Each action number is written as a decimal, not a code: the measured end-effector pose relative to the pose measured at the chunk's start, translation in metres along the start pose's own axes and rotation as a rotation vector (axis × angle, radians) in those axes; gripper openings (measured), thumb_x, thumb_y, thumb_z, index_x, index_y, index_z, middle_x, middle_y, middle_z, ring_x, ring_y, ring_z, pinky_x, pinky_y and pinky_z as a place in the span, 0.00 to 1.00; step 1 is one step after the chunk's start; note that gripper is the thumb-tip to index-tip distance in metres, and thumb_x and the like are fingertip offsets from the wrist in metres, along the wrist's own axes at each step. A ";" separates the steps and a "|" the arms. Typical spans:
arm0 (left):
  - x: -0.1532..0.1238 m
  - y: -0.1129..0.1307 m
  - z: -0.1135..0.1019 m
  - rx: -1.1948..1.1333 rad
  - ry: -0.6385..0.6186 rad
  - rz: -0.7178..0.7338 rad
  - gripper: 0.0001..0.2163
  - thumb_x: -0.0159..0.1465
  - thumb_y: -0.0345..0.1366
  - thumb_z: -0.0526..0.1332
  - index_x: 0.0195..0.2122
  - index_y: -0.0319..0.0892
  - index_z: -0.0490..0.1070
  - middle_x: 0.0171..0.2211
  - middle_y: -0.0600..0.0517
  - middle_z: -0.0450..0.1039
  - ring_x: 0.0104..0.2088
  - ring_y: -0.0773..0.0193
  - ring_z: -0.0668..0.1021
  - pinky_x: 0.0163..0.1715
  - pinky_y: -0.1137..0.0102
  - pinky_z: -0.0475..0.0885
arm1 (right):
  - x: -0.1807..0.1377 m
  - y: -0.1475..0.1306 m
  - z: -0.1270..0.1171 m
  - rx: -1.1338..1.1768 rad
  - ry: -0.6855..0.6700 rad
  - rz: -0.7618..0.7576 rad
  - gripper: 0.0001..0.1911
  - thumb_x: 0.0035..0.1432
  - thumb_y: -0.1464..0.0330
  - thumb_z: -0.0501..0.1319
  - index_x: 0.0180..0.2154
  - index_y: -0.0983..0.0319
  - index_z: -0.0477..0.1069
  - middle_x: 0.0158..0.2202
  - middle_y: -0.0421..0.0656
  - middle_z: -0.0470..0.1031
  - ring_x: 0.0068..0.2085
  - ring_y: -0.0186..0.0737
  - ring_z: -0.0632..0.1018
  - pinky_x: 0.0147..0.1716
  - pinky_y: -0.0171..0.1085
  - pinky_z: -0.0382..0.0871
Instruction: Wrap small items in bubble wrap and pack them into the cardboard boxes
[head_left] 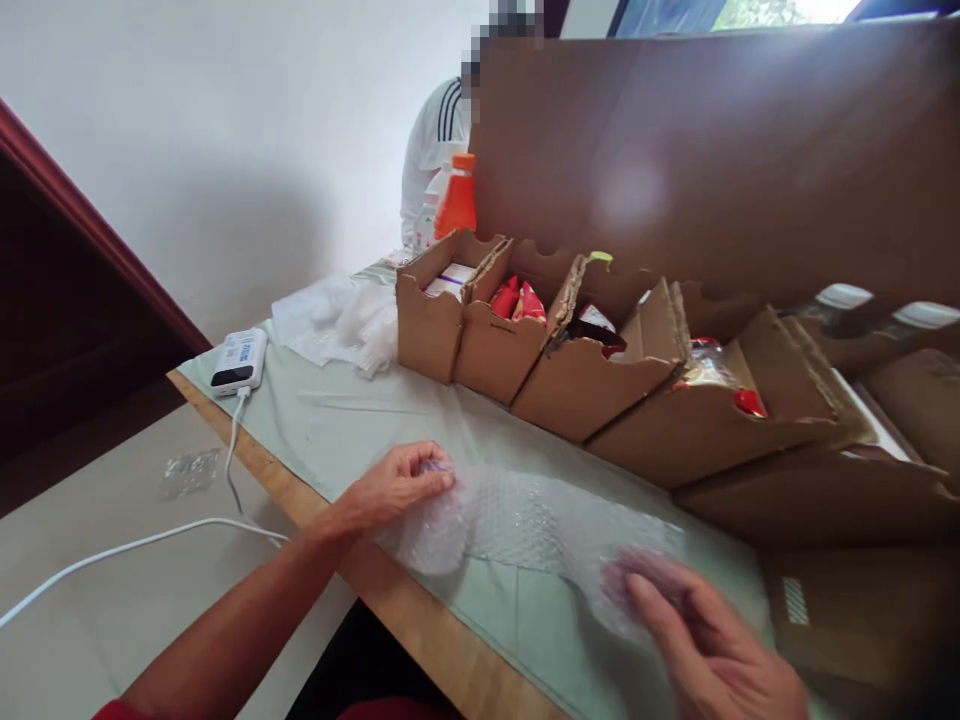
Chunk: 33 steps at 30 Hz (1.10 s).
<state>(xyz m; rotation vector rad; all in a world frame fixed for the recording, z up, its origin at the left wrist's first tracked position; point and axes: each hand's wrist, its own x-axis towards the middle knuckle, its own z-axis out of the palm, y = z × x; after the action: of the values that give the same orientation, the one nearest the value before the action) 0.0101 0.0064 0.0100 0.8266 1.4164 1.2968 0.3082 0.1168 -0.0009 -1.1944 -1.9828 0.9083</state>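
- Cardboard bins (577,385) in a far row hold red packets (517,300).
- Left hand (397,487) and right hand (712,640) pinch bubble wrap (525,520) ends near table edge (420,615).

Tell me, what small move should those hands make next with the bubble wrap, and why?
Probably draw the two hands apart to flatten the bubble wrap. The left hand pinches its bunched end, the right hand shows blurred, partly through the other end, and the sheet lies crumpled on the green cloth.
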 end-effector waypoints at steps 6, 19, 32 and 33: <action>-0.022 -0.005 0.006 -0.235 0.067 0.057 0.23 0.56 0.46 0.71 0.49 0.42 0.73 0.38 0.50 0.78 0.36 0.61 0.78 0.35 0.70 0.72 | 0.017 -0.090 0.081 -0.067 -0.500 -0.664 0.22 0.58 0.63 0.67 0.55 0.55 0.77 0.56 0.48 0.79 0.55 0.53 0.80 0.54 0.48 0.77; 0.038 0.015 -0.166 -0.173 1.171 0.390 0.37 0.55 0.39 0.67 0.66 0.41 0.58 0.67 0.37 0.64 0.67 0.44 0.67 0.66 0.52 0.63 | 0.034 -0.042 0.110 -0.040 -0.433 -0.448 0.12 0.67 0.61 0.61 0.42 0.55 0.83 0.45 0.48 0.85 0.46 0.50 0.85 0.46 0.45 0.82; 0.051 0.049 -0.111 0.852 1.040 0.509 0.24 0.59 0.25 0.61 0.57 0.45 0.73 0.70 0.44 0.59 0.74 0.42 0.49 0.70 0.43 0.44 | 0.034 -0.015 0.116 0.001 -0.389 -0.500 0.10 0.66 0.69 0.62 0.42 0.55 0.82 0.44 0.46 0.84 0.45 0.48 0.85 0.48 0.45 0.81; 0.068 0.053 -0.111 0.886 1.020 0.473 0.24 0.57 0.23 0.62 0.56 0.43 0.74 0.69 0.42 0.60 0.74 0.41 0.50 0.70 0.42 0.43 | 0.034 -0.015 0.116 0.005 -0.382 -0.512 0.10 0.66 0.69 0.62 0.43 0.55 0.82 0.44 0.46 0.84 0.45 0.48 0.85 0.48 0.45 0.81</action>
<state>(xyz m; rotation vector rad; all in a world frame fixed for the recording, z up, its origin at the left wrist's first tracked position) -0.1216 0.0489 0.0378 1.1774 2.8590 1.5182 0.1955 0.1158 -0.0470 -0.4785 -2.4232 0.9109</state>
